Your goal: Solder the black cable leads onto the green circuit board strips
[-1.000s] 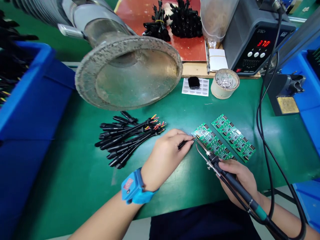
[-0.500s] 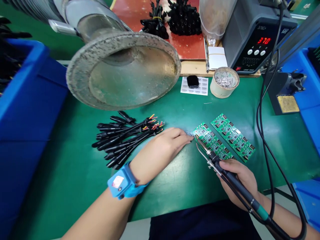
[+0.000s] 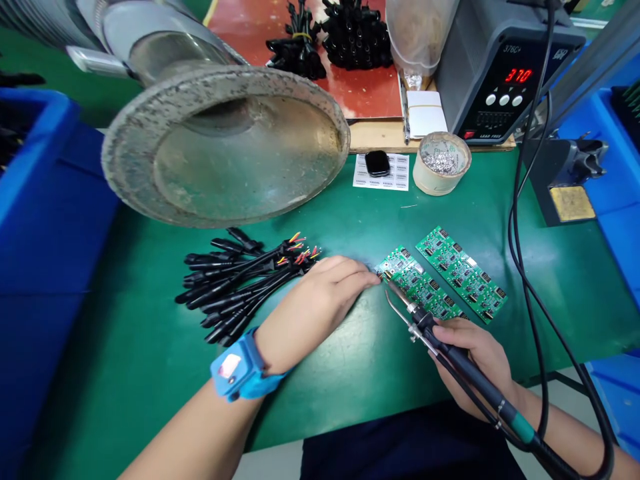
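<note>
Centrally, the left hand (image 3: 333, 290), its fingers' hold impossible to tell, could be burned if the soldering iron (image 3: 483, 383) gripped by the right hand (image 3: 487, 350) slips.

The left hand (image 3: 333, 287) has rolled, hiding its black cable from view.

Head view, single: worn on the person's head, facing forward and down. Range: near, green worktop (image 3: 355, 373) spanning mid-view.
</note>
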